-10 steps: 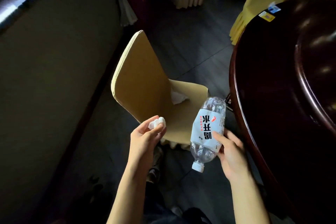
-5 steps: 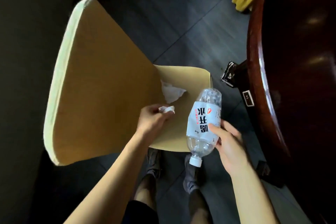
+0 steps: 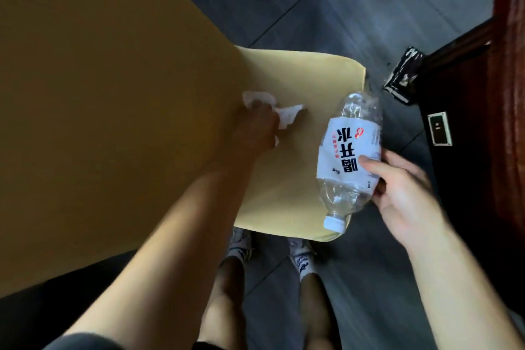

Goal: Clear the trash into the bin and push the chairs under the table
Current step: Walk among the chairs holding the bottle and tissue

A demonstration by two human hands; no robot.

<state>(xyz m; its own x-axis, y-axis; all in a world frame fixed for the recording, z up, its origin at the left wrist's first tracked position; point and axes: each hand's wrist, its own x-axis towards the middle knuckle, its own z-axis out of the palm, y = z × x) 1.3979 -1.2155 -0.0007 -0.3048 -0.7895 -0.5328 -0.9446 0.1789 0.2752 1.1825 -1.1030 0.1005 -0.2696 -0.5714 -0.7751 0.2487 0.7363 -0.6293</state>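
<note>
Left fingers (image 3: 270, 115) closed on tissue (image 3: 91, 115) | right fingers (image 3: 369, 163) gripping bottle (image 3: 350, 150)

Mustard-yellow chair (image 3: 284, 79), white tissue (image 3: 91, 115) — clear bottle (image 3: 350, 150), white label, black-and-red print, white cap.

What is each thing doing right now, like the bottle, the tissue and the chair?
Bottle: looks empty, capped, cap end down, held in the right hand.
Tissue: crumpled, on the chair seat, under the left hand's grip.
Chair: not yet under the table.
</note>
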